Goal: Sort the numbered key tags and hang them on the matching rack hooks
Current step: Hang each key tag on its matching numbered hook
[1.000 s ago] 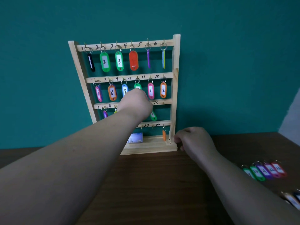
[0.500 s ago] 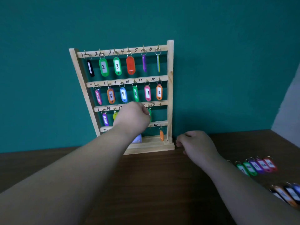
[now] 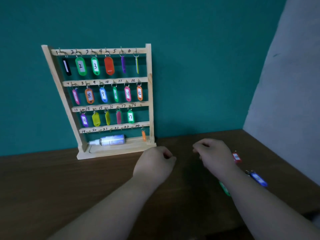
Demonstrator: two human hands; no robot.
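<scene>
The wooden rack [image 3: 150,94] leans against the teal wall, its hooks numbered by hand. Tags hang all along the top two rows. In the third row the tags run as far as the green tag 17 [image 3: 130,116], and the hook under 18 is bare. In the bottom row only an orange tag [image 3: 143,135] hangs, at 24. My left hand [image 3: 154,164] hovers over the table in front of the rack's right foot, fingers loosely curled and holding nothing. My right hand [image 3: 214,155] is beside it, also loosely curled and empty. Loose tags lie by my right forearm: red [image 3: 236,157], blue [image 3: 258,178] and green [image 3: 224,188].
A white squeeze bottle [image 3: 110,140] lies on the rack's base ledge. The brown table [image 3: 86,184] ends at a grey wall [image 3: 290,84] on the right. My forearms cross the table's near half and hide part of the loose tags.
My left hand has left the third row and dropped to the table, uncovering tag 17 and the bottle. My right hand moved away from the rack's foot, rightward. The camera tilted.
</scene>
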